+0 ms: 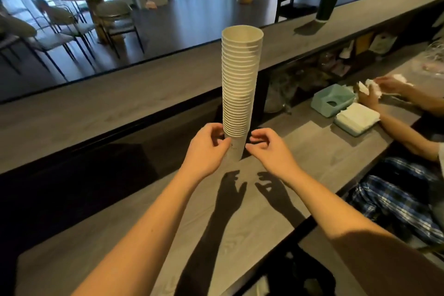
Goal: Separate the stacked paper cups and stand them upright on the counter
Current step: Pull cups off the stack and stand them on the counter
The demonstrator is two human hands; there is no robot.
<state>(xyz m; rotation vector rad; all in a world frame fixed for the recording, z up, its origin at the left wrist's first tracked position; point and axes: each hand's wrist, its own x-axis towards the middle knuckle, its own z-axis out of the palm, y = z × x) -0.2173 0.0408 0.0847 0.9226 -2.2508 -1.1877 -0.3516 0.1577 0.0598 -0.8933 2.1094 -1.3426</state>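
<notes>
Stack of paper cups point(237, 84) upright on counter point(144, 211) — left hand point(207, 149) fingers gripping its base, right hand point(269, 149) fingers loosely spread.

Cup stack point(237, 84) upright on counter point(240, 211), apparently between both hands.

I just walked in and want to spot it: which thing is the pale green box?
Follow the lower grey wooden counter to its right side, past the tall stack of white paper cups. The pale green plastic box sits there, beside a flat pile of white napkins; it alone is coloured, with an oval top slot.
</notes>
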